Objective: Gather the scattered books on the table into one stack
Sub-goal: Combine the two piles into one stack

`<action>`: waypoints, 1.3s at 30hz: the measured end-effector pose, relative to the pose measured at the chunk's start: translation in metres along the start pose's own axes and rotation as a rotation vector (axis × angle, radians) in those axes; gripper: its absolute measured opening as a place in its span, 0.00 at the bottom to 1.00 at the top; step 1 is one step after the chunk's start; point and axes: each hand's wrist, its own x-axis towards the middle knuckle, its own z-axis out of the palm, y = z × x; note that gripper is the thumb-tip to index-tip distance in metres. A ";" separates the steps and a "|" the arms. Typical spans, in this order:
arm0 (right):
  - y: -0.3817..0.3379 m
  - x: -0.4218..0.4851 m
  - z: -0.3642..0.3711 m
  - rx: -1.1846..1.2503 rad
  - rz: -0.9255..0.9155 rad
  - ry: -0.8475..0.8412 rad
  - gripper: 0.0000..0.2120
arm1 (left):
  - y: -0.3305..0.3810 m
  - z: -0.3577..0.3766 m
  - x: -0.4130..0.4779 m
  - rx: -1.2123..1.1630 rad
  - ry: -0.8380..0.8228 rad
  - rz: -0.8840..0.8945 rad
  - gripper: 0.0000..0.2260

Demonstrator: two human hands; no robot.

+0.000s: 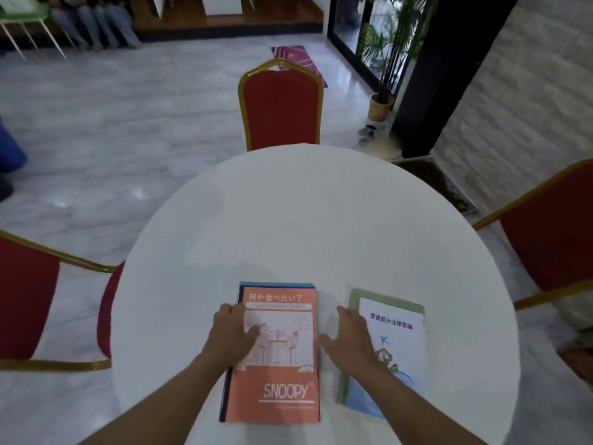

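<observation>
Right now I am reading "SNOOPY" in white along the near edge of the orange book (282,374), with Japanese lettering across its far end above a line drawing. It is lying on top of a small stack (241,289) whose blue and teal edges are peeking out at the far and left sides, near the front of the round white table (305,220). Just to the right, apart from the stack, a white-and-blue booklet (396,335) with a line of dark characters and a small plane is resting on a green folder (354,297).

Three red chairs with gold frames are standing round the table: one far (280,104), one left (29,300), one right (552,232). A potted plant (382,101) is sitting beyond on the marble floor.

My left hand (232,335) is lying flat and released on the orange cover. My right hand (349,337) is spreading open over the folder's left edge, thumb reaching toward the stack, grasping nothing.
</observation>
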 end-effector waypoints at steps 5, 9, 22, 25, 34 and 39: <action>-0.013 0.001 0.024 -0.020 0.111 -0.104 0.44 | -0.022 0.004 -0.004 -0.095 -0.122 -0.170 0.24; -0.020 0.001 0.034 0.007 0.166 -0.135 0.36 | -0.027 0.008 -0.002 -0.294 -0.170 -0.227 0.20; -0.034 0.006 0.041 0.360 0.350 -0.209 0.22 | -0.024 0.008 0.006 -0.591 -0.275 -0.359 0.16; -0.035 0.005 0.042 0.383 0.349 -0.194 0.24 | -0.025 0.008 0.005 -0.619 -0.304 -0.337 0.15; -0.039 0.022 0.024 0.462 0.218 -0.125 0.24 | -0.007 -0.008 0.031 -0.554 -0.166 -0.190 0.13; -0.052 0.050 -0.008 0.452 0.146 -0.047 0.27 | 0.019 -0.025 0.072 -0.501 -0.089 -0.033 0.14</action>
